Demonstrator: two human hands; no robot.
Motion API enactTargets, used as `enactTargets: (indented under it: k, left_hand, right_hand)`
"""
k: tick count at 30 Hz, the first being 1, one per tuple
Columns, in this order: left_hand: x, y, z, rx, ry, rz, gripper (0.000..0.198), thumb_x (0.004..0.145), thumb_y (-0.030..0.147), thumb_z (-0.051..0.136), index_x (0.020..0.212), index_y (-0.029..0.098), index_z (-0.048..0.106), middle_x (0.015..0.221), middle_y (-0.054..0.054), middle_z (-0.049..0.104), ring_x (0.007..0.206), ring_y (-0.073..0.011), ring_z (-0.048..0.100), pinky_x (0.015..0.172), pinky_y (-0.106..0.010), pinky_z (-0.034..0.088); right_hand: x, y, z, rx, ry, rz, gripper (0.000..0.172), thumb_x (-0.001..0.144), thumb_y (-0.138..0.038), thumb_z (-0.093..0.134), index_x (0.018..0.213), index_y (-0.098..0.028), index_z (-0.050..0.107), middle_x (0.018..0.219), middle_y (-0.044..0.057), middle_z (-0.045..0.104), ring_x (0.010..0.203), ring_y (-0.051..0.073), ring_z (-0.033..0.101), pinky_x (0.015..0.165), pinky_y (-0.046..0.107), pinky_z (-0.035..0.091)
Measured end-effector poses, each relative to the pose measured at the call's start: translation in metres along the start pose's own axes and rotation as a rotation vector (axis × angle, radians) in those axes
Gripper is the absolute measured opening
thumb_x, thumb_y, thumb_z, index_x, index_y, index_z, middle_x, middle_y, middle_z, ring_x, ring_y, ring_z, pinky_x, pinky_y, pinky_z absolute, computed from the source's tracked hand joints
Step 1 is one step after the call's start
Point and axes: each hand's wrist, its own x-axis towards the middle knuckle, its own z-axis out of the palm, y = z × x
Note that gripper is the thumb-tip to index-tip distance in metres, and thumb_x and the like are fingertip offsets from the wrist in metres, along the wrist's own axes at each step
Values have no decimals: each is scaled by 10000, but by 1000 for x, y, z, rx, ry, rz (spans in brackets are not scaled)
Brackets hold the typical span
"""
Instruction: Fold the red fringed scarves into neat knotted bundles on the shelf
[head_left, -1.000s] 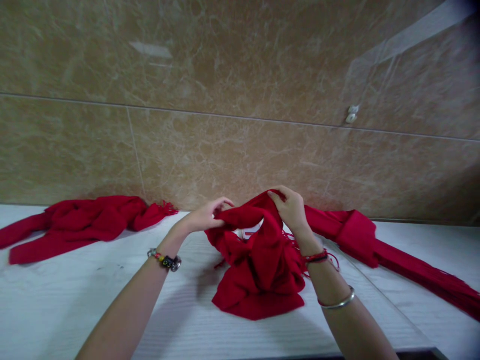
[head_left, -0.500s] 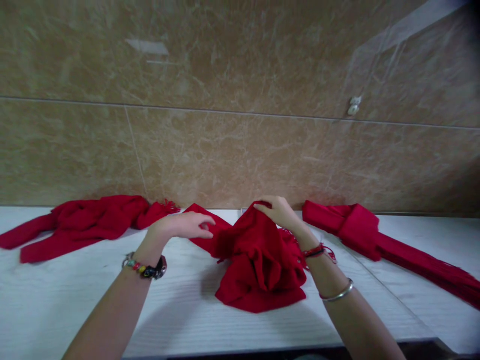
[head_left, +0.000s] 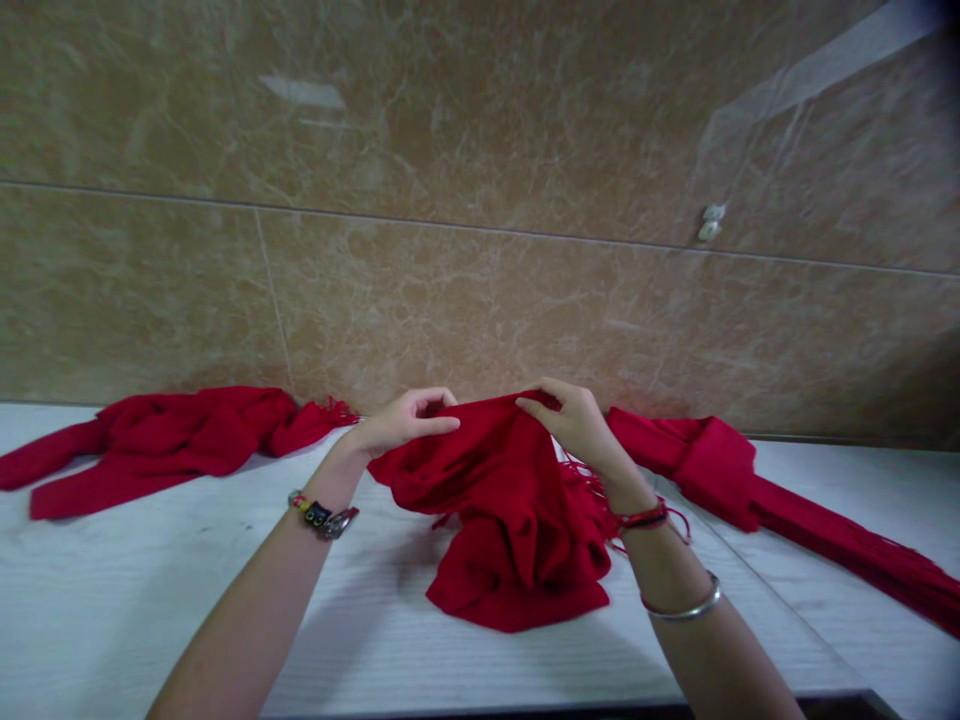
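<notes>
A red fringed scarf lies bunched on the white tabletop, its far edge raised between my hands. My left hand pinches the left part of that edge between thumb and fingers. At the right part of the same edge, my right hand grips the cloth with its thumb toward me. The raised edge runs nearly straight from hand to hand. Below it the cloth hangs in folds, and red fringe shows beside my right wrist.
Another red scarf lies crumpled at the left against the wall. A folded red scarf with long fringe stretches along the right. The brown marbled wall rises behind the white wood-grain table, whose front edge is near me.
My left hand has moved right and taken hold of the scarf's edge. That edge is now lifted and spread between both hands. My right hand has kept its grip.
</notes>
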Motion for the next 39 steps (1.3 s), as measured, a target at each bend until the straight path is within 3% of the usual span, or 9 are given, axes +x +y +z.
enactTargets:
  k: [5, 10, 15, 17, 21, 26, 30, 35, 39]
  left_hand:
    - [-6, -7, -15, 320, -22, -47, 178, 713, 327, 576, 742, 153, 549, 699, 21, 544, 651, -110, 476, 621, -226, 372]
    - [-2, 0, -5, 445, 80, -4, 129, 698, 278, 563, 744, 157, 549, 703, 15, 561, 646, -124, 489, 619, -235, 372]
    - [4, 15, 9, 392, 36, 98, 102, 697, 220, 536, 778, 160, 542, 758, 7, 571, 697, -129, 513, 670, -241, 392]
    - [5, 16, 11, 399, 28, 112, 90, 699, 206, 527, 775, 161, 539, 761, 7, 567, 703, -127, 512, 677, -240, 392]
    - [3, 9, 6, 434, 35, 72, 111, 712, 258, 544, 763, 161, 528, 727, 15, 550, 665, -120, 494, 640, -232, 386]
    - [-3, -4, -7, 440, -24, -5, 246, 766, 401, 493, 749, 160, 534, 691, 21, 542, 642, -117, 477, 607, -226, 377]
    - [-5, -2, -10, 444, 26, 1, 237, 787, 380, 467, 764, 156, 543, 706, 16, 550, 655, -119, 486, 616, -224, 379]
    - [1, 17, 4, 507, 57, 77, 212, 785, 352, 482, 766, 163, 576, 747, 7, 590, 697, -128, 512, 665, -231, 379]
    - [3, 19, 4, 579, 67, 93, 221, 793, 352, 477, 790, 164, 593, 772, -7, 608, 712, -137, 525, 668, -234, 377]
  right_hand:
    - [0, 8, -11, -81, -179, 17, 153, 773, -280, 528, 750, -157, 617, 680, 23, 634, 629, 143, 552, 589, 242, 402]
    - [-6, 5, 3, -140, -373, -25, 259, 756, -316, 575, 972, -176, 603, 924, 68, 653, 842, 188, 593, 736, 287, 434]
    - [-4, -8, 27, -102, -251, -118, 332, 724, -251, 621, 1040, -159, 582, 1055, 105, 590, 975, 189, 545, 839, 307, 412]
    - [-3, -12, 30, -80, -241, -137, 262, 728, -211, 612, 985, -160, 605, 1017, 91, 607, 941, 175, 554, 814, 286, 414]
    - [-2, -16, 25, -82, -287, -35, 109, 783, -194, 532, 767, -168, 636, 737, 31, 658, 671, 136, 577, 637, 240, 411]
    - [0, -7, 7, -97, -153, 15, 138, 789, -211, 511, 722, -162, 620, 686, 27, 651, 640, 137, 567, 600, 229, 391]
    - [-2, 2, -1, -135, -254, 23, 149, 795, -224, 507, 756, -168, 639, 738, 36, 672, 660, 145, 586, 618, 239, 406]
    - [-6, -12, 17, 26, -305, -35, 245, 760, -226, 572, 996, -174, 616, 966, 57, 668, 849, 148, 603, 750, 240, 429]
    - [-2, -21, 23, -1, -234, -9, 133, 766, -175, 549, 835, -183, 663, 817, 36, 691, 734, 141, 613, 680, 233, 432]
